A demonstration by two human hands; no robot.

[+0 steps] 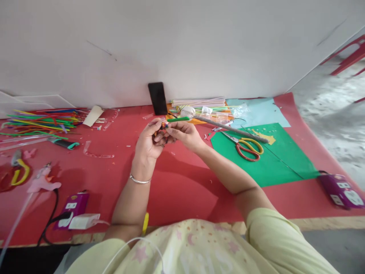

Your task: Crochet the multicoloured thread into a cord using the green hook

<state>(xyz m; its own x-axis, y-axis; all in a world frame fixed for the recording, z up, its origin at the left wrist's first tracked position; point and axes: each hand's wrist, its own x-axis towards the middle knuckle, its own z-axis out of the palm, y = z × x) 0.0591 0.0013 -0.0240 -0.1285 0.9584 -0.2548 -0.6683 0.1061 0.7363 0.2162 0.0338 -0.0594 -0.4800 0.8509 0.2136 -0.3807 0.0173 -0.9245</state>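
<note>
My left hand (150, 139) and my right hand (184, 134) meet above the red-covered table. The fingers of both are pinched around a small dark piece with blue and orange bits (164, 125), mostly hidden by the fingertips. What kind of thing it is, I cannot make out. Just beyond the right fingers shows a green strip (178, 119); whether it touches them I cannot tell. A long grey fuzzy stem (234, 128) lies behind the right hand. Scissors with red and yellow handles (245, 146) rest, blades apart, on a green sheet (273, 167).
A black phone (157, 98) leans against the white wall. Pipe cleaners (48, 121) lie in a pile at left, near a dark-handled cutter (65, 143), yellow-handled pliers (21, 171) and a pink figure (42, 182). Purple power sockets (75, 203) stand at both front sides. Straws (199, 102) lie behind.
</note>
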